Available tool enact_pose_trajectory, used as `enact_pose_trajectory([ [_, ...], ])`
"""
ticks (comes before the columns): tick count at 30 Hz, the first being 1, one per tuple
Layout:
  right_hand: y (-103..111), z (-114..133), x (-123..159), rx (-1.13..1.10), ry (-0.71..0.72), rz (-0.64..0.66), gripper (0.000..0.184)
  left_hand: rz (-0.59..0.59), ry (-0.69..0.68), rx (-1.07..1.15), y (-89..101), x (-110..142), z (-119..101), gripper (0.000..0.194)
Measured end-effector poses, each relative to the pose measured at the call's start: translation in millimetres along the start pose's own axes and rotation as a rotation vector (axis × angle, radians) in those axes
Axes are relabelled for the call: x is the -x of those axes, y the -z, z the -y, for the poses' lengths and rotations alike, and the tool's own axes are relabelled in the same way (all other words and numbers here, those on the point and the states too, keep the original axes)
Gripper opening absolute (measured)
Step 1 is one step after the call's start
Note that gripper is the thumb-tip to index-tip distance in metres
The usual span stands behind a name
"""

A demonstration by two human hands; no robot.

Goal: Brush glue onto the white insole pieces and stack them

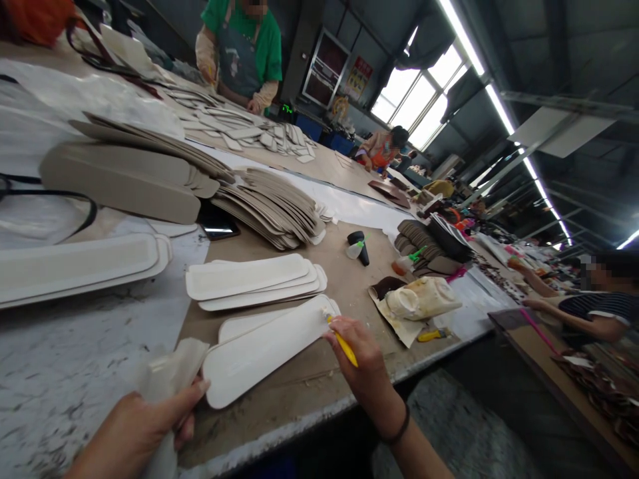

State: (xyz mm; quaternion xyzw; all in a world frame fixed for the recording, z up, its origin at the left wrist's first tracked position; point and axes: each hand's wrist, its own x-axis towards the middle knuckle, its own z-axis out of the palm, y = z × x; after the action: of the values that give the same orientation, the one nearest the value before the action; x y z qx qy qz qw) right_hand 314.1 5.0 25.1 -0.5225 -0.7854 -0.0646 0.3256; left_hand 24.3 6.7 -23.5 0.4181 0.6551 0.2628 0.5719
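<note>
My right hand (357, 356) is closed round a yellow-handled brush (345, 348). Its pale bristles touch the far right end of a long white panel (267, 352) with rounded ends. At that panel's near left end is my left hand (160, 416), the thumb at its edge. A crumpled translucent sheet (172, 369) is gripped in the left hand, its lower part hanging below. Another white panel lies partly under the one being brushed. Just behind sits a small stack of white panels (254, 279).
Brown panel stacks (269, 206) stand farther back beside a phone (219, 229). To the right are a glue-stained container (424, 297), a second yellow-handled tool (433, 335) and small bottles (355, 249). A co-worker in green (244, 53) stands across the table; others work at right.
</note>
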Motion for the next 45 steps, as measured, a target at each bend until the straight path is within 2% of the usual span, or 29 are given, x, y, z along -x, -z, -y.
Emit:
enact_pose_trajectory([
  [3,-7,-3,1,0.06,0.036,0.031,0.014,0.001,-0.002,-0.005,0.4,-2,3,0.058],
  [5,-13,3,4,0.053,0.044,0.057,0.015,0.02,0.004,-0.005,0.5,-4,5,0.059],
  [8,-14,21,5,-0.09,-0.002,0.057,0.014,0.035,0.014,-0.001,1.3,-6,7,0.06],
  [11,-12,41,1,-0.378,-0.158,-0.001,0.012,0.066,0.058,0.019,2.9,-5,5,0.059],
  [14,-15,59,-5,-0.658,-0.429,-0.031,0.016,0.085,0.021,0.088,4.3,2,-3,0.056],
  [17,-26,71,-10,-0.878,-0.647,0.034,0.021,0.091,-0.012,0.139,4.2,9,-12,0.051],
  [19,-32,75,-12,-0.918,-0.69,0.082,0.021,0.103,-0.007,0.167,3.5,11,-16,0.046],
  [24,-32,81,-19,-0.786,-0.637,0.053,0.019,0.085,-0.006,0.184,2.0,12,-16,0.043],
  [29,-38,86,-20,-0.807,-0.619,0.09,0.016,0.076,-0.01,0.172,1.5,11,-15,0.043],
  [34,-36,82,-21,-0.634,-0.523,0.047,0.015,0.065,-0.012,0.141,1.6,11,-16,0.044],
  [36,-33,85,-23,-0.646,-0.511,0.046,0.014,0.072,-0.018,0.128,2.7,11,-18,0.044],
  [39,-33,91,-24,-0.739,-0.57,0.079,0.016,0.095,-0.016,0.107,6.8,11,-19,0.043],
  [42,-38,82,-22,-0.658,-0.539,0.066,0.019,0.115,-0.014,0.089,12.8,8,-16,0.045],
  [45,-33,59,-19,-0.467,-0.465,-0.006,0.018,0.087,0.01,0.074,17.6,3,-9,0.048],
])
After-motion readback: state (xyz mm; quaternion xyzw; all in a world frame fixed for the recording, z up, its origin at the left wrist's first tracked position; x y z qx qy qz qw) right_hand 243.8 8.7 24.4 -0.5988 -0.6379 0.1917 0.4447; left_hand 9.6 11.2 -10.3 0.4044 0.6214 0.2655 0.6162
